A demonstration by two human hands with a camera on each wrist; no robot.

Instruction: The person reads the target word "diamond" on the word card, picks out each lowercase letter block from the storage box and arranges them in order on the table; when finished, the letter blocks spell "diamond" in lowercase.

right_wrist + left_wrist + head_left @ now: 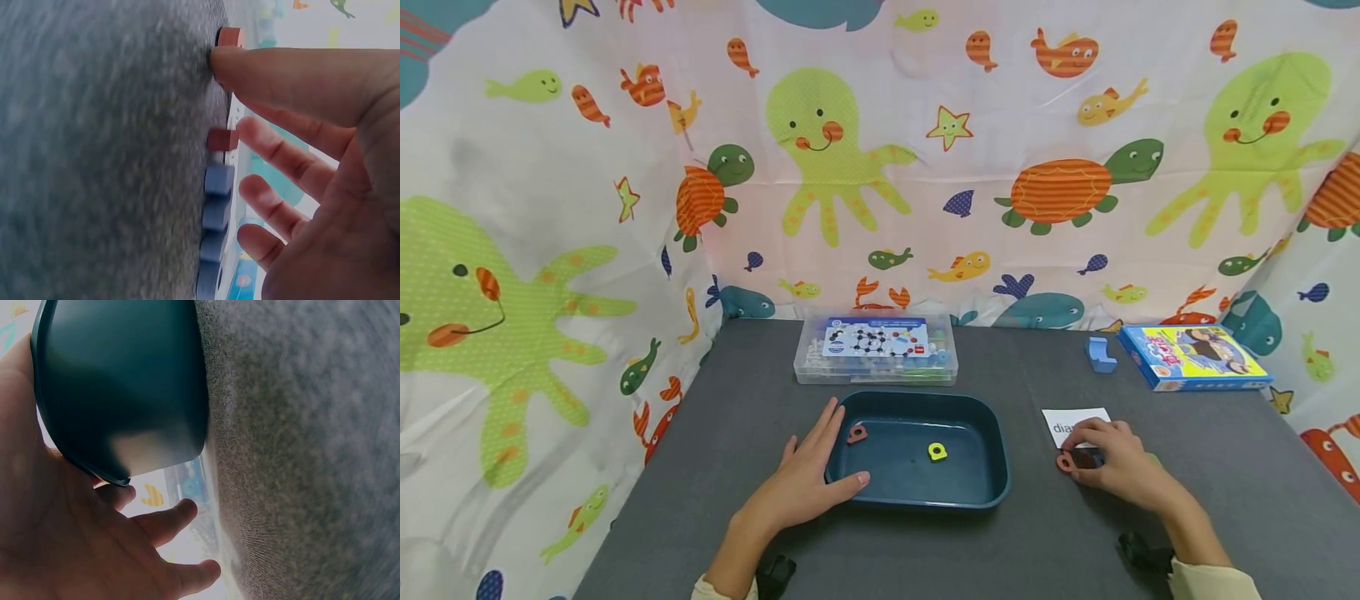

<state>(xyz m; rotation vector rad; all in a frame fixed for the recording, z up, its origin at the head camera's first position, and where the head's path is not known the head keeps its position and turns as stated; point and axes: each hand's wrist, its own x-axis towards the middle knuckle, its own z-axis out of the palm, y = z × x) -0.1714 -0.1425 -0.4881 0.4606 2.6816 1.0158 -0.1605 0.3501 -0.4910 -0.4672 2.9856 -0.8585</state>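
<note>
My left hand [805,479] rests on the left end of a dark teal tray [917,505], its fingers straight along the outside and its thumb over the near rim. Inside the tray lie a reddish letter piece [857,433] and a yellow letter piece [937,452]. At the right, my right hand [1120,467] pinches a small reddish letter [1064,462] with a round hole, just below a white word card [1063,423]. The hand covers part of the card's word. The right wrist view shows a dark red piece [223,140] and several blue pieces [219,180] in a row beside the fingers.
A clear plastic case [876,367] with a molecule picture stands behind the tray. A blue block-like holder [1101,355] and a blue and yellow box [1198,358] are at the back right. A sea-animal curtain [925,250] borders the grey table [925,558].
</note>
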